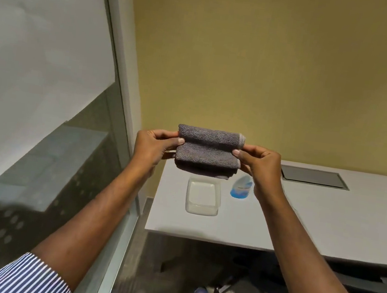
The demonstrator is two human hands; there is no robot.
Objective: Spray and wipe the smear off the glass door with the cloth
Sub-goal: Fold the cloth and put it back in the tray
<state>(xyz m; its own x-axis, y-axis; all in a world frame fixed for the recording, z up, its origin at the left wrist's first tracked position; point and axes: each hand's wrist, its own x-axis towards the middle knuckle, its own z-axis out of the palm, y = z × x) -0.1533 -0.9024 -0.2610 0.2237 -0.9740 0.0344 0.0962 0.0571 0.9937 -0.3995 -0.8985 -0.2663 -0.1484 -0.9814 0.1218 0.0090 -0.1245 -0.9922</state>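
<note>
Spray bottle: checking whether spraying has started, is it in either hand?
No, the spray bottle stands on the white table while the left hand and right hand pinch the folded grey cloth.

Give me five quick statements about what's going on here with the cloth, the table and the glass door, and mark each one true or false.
1. Both hands hold the grey cloth, the left hand at one end and the right hand at the other. True.
2. The cloth is pressed flat against the glass door. False: it is held folded in the air in front of the yellow wall, away from the glass.
3. The spray bottle is in the right hand. False: it is on the white table.
4. A clear plastic tub sits on the table beside the bottle. True.
5. The tub holds a sponge. False: it looks empty.
</note>
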